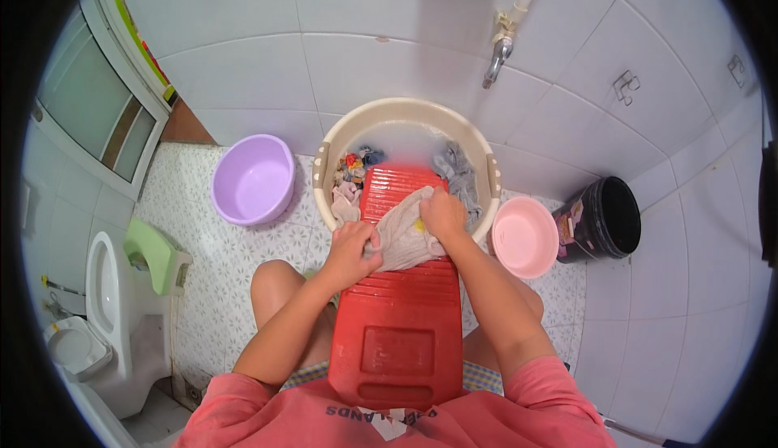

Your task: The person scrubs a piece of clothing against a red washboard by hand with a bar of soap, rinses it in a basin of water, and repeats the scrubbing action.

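With the grip of your left hand (353,255) and right hand (445,215) closed on the pale cloth (403,241), mid-dial across the red washboard (397,298), hard pushing could slide that slick board toward twelve o'clock, deeper into the beige basin (389,106).

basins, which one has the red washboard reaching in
The large round cream plastic basin, in the middle: the ridged red plastic washboard reaches into it. The round purple plastic basin and small round pink plastic basin have none inside.
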{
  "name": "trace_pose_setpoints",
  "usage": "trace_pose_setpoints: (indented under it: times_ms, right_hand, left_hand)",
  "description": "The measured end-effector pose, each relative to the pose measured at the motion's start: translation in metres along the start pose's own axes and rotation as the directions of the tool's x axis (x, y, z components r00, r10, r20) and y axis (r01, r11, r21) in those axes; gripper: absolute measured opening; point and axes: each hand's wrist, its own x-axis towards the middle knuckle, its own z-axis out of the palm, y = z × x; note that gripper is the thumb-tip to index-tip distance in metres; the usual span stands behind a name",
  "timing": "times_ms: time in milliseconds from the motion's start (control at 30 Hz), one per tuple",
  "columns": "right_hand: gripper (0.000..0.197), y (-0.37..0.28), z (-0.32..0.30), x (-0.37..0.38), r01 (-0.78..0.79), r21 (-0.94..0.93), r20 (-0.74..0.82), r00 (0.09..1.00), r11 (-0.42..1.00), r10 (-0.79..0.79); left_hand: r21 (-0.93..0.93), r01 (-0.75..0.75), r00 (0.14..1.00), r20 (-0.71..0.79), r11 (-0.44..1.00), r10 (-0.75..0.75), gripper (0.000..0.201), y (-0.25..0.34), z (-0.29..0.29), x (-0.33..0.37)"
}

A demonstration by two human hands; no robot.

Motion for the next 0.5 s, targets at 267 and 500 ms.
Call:
trace_pose_setpoints:
  times_ms: [267,500]
  right_hand:
    - [0.037,0.015,-0.006,-0.011,0.060,0.081,-0.079,0.995,0.995,-0.053]
    - [0.027,-0.029,-0.043,-0.076,0.544,0.281,-0.075,0.834,0.791,-0.547]
  left_hand:
    - [-0.082,-0.015,0.998,-0.061,0.996,0.010,0.031,0.003,0.001,-0.001]
    - [0.055,-0.225,0.974,0.036,0.973,0.224,0.052,0.003,-0.010,-0.004]
